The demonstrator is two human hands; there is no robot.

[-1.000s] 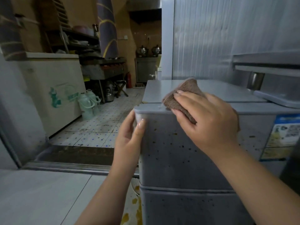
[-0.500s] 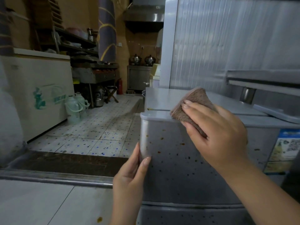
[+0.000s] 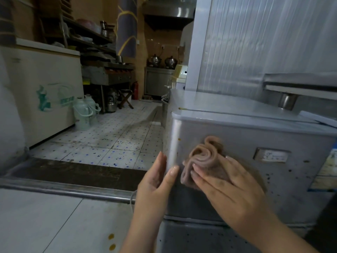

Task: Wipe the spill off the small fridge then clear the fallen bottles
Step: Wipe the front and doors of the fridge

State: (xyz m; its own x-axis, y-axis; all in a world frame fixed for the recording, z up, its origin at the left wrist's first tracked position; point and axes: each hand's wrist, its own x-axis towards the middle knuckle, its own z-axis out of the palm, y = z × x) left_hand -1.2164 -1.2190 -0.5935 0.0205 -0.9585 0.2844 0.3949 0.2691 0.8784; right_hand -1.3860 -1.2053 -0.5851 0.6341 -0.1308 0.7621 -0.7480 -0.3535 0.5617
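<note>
Right hand (image 3: 231, 190), fingers flat, pressed bunched brown cloth (image 3: 204, 161) against small fridge (image 3: 273, 139) front; left hand (image 3: 156, 178), relaxed, touched its corner.

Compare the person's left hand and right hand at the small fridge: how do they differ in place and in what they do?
The left hand rests bare on the fridge's left front corner, while the right hand is further right on the front. The left hand holds nothing; the right hand presses a bunched brown cloth against the speckled front with straight fingers. Both touch the upper door at about the same height.
</note>
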